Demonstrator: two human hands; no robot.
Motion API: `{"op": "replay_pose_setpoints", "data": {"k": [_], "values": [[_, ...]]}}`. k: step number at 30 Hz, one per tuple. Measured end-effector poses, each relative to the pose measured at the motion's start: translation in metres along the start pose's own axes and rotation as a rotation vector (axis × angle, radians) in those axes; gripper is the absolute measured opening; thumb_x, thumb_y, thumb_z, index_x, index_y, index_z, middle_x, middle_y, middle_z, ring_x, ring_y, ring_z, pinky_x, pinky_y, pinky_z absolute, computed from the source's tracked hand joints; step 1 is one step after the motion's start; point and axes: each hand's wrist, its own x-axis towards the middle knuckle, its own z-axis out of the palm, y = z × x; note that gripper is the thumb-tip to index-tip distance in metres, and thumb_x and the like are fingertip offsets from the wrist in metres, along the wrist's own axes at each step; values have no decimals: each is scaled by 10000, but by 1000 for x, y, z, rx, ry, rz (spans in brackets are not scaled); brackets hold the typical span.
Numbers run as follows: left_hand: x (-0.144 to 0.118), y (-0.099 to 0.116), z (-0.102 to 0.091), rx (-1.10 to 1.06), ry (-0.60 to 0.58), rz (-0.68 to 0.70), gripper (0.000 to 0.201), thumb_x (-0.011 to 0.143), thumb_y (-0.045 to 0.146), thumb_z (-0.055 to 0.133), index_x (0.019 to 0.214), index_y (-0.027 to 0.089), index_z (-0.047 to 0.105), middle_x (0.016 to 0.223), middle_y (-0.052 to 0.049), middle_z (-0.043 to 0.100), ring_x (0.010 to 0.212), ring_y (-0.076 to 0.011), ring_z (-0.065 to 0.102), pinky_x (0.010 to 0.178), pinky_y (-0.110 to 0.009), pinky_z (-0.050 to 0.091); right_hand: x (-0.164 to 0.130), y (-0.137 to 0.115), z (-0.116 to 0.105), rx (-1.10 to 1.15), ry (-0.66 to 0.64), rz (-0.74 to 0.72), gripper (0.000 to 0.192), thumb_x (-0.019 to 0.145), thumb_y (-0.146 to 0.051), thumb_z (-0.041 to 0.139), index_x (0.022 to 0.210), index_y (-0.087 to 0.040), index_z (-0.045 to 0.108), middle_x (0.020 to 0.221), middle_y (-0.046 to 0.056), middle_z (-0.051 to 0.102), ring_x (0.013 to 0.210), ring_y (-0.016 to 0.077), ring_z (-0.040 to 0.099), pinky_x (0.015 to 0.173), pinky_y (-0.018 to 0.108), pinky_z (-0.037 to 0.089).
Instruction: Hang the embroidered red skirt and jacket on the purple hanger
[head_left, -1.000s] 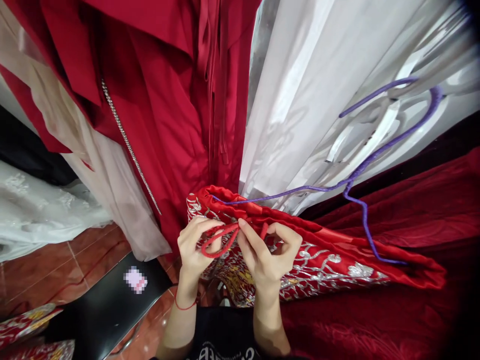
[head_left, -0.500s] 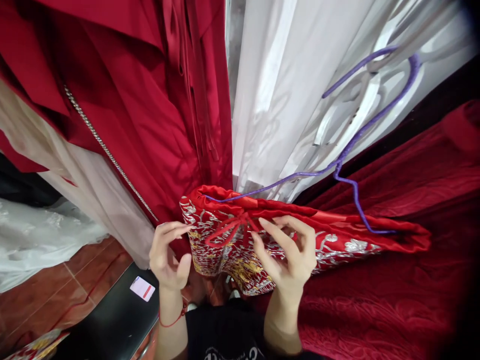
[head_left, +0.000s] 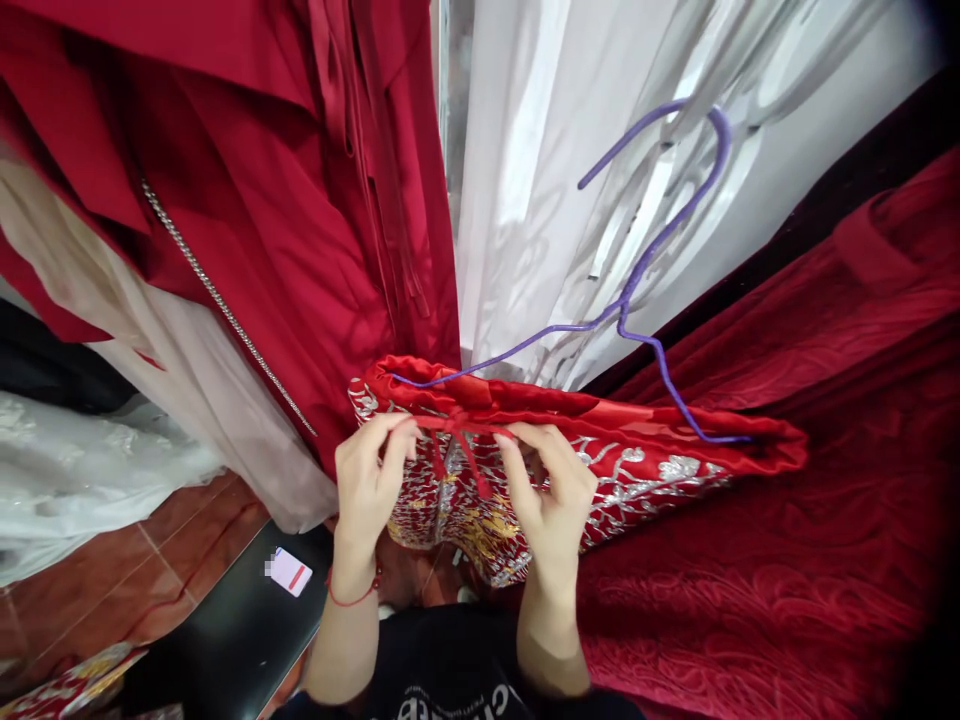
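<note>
A strapless red garment (head_left: 637, 470) with silver and gold embroidery and a red satin lining hangs from a purple wire hanger (head_left: 637, 270). At the middle of its top edge is a red drawstring bow (head_left: 459, 425), its loops stretched out sideways with loose ends dangling below the knot. My left hand (head_left: 367, 480) pinches the left loop between thumb and fingers. On the other side, my right hand (head_left: 551, 475) has thumb and forefinger closed on the right loop. Both hands are in front of the embroidered cloth.
Behind hang a plain red dress (head_left: 285, 220) with a silver chain trim and a white curtain (head_left: 517, 200) beside white scrollwork. Dark red patterned fabric (head_left: 787, 590) fills the right. At lower left, a phone (head_left: 290, 572) lies on a black seat (head_left: 232, 620).
Both hands have closed on the bow's loops and stretched them sideways; before, the fingers were apart and the bow hung loosely. The hanger and garment appear further left in view.
</note>
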Motion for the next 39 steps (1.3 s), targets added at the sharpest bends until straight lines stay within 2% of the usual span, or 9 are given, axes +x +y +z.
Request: {"op": "replay_pose_setpoints", "data": {"k": [9,13,16,18,22,27,31,33,39], "values": [[6,0,17,177,122,7,276,981,317,519,772,196,654,703,-3,648,673,-133,581,701,-256,449,7,30,-16,-237,8,-247,130,922,-146,616,1021,-173,696,855,35,706,702,109,643,669,229,485],[5,6,25,241,204,7,258,967,353,540,800,191,652,744,-4,670,696,-131,615,704,-252,474,6,37,-25,-136,-78,-334,223,932,-117,574,1091,-208,703,949,47,669,699,92,633,619,209,478],[7,14,34,166,377,44,191,913,366,634,1002,197,640,852,-8,693,747,-127,657,736,-253,511,8,37,-37,-51,-144,-340,296,937,-111,554,1179,-231,674,1013,53,640,701,83,622,622,208,487],[10,20,39,101,436,59,417,858,378,710,1214,206,578,919,-15,699,764,-128,678,760,-264,533,12,39,-46,-58,-152,-298,340,939,-143,576,1267,-220,624,983,46,645,698,87,620,635,213,493],[18,26,42,119,267,13,449,852,410,719,1232,204,598,897,-13,704,743,-131,685,742,-262,539,26,51,-61,-290,-127,-249,321,961,-197,576,1275,-220,635,813,-9,659,554,64,557,543,201,424],[16,29,44,162,272,-24,406,890,387,673,1240,195,598,891,-21,703,839,-157,684,846,-299,535,40,60,-58,-188,93,-245,170,941,-133,579,1057,-184,693,829,17,693,660,91,615,621,204,469],[-4,28,42,161,191,-21,693,893,372,667,1495,234,352,1180,-85,665,1080,-202,646,1011,-388,488,33,49,-45,-54,62,-135,152,911,-142,618,1034,-184,695,869,33,629,643,91,570,595,213,478],[-21,26,35,158,163,-25,767,903,368,654,1543,249,249,1332,-123,598,1220,-229,586,1034,-406,478,25,43,-37,-31,35,-74,254,903,-195,628,1153,-186,675,993,74,595,781,145,612,724,296,535],[-109,6,-1,167,183,-290,524,960,337,565,1450,221,420,1296,-121,623,1167,-206,607,969,-350,506,-6,19,-9,-60,4,-73,626,834,-302,700,1408,-137,512,1285,202,474,1279,378,440,1065,657,347]]}}
